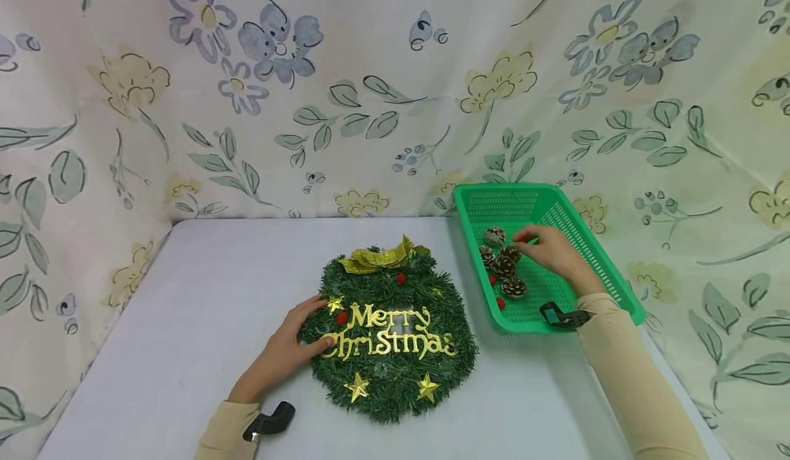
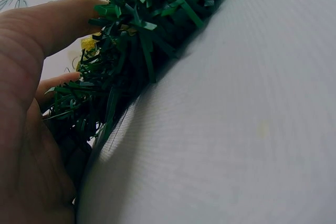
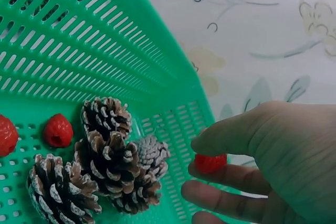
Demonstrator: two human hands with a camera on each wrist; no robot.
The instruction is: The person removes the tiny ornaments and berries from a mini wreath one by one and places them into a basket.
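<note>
A green tinsel wreath [image 1: 446, 309] lies on the table, bearing gold "Merry Christmas" lettering [image 1: 389, 342], gold stars, red berries and a gold bow [image 1: 379, 260] at its top. My left hand [image 1: 285, 340] grips the wreath's left edge, thumb over the front; some of its fingertips are hidden in the tinsel. Over the green basket [image 1: 592, 240], my right hand [image 1: 555, 253] pinches a red raspberry [image 3: 211, 163] between thumb and fingers. Several pine cones [image 3: 107, 163] sit in the basket beside that hand, along with two more raspberries, one of them [image 3: 58, 130] near the cones.
The basket's raised, slotted walls stand at the right of the white table [image 1: 204, 295]. A floral cloth [image 1: 370, 103] hangs behind the table and along its sides. Each wrist wears a black strap; the left strap [image 1: 270, 421] lies close to the wreath.
</note>
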